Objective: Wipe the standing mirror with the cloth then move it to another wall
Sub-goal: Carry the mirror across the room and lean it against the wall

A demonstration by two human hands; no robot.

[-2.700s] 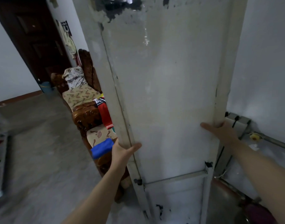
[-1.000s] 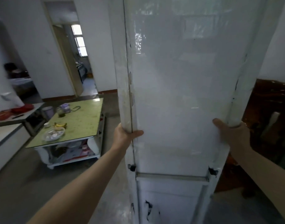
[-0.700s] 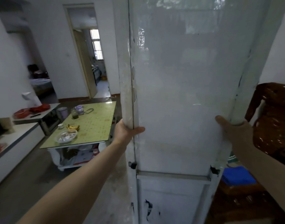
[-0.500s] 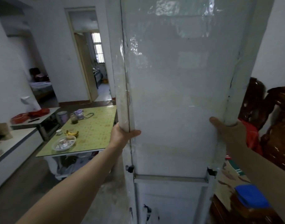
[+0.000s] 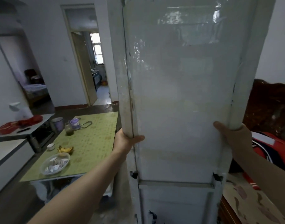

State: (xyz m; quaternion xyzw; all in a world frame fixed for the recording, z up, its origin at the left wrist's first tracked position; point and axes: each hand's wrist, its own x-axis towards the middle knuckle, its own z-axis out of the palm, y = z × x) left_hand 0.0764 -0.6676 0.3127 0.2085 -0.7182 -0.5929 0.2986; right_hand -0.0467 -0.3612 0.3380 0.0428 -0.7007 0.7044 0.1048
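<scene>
So, we've got the standing mirror [image 5: 179,110] upright right in front of us, filling the middle of the view. A low green-topped table [image 5: 93,139] sits off to the left, and a dark carved wooden sofa [image 5: 271,107] is close on the right. Our left hand [image 5: 124,141] is wrapped round the left frame post, thumb across the front edge. Our right hand [image 5: 233,138] is wrapped round the right post at about the same height. The cloth isn't in view, so we reckon the wiping is done and this is the carry.

Tips for this bit, as we see it:
- Hold the mirror close to vertical so the tall frame doesn't tip away from us.
- The panel blocks nearly everything ahead, so peek round the left side for the table corner.
- Mind the sofa and the red garment [image 5: 274,147] on the right.
- We can't see the foot of the stand, so lift enough to clear the floor and take small steps.
- Hands level on both posts should stop it twisting.
- At the new wall, set the base down first, then ease off the grip.
</scene>
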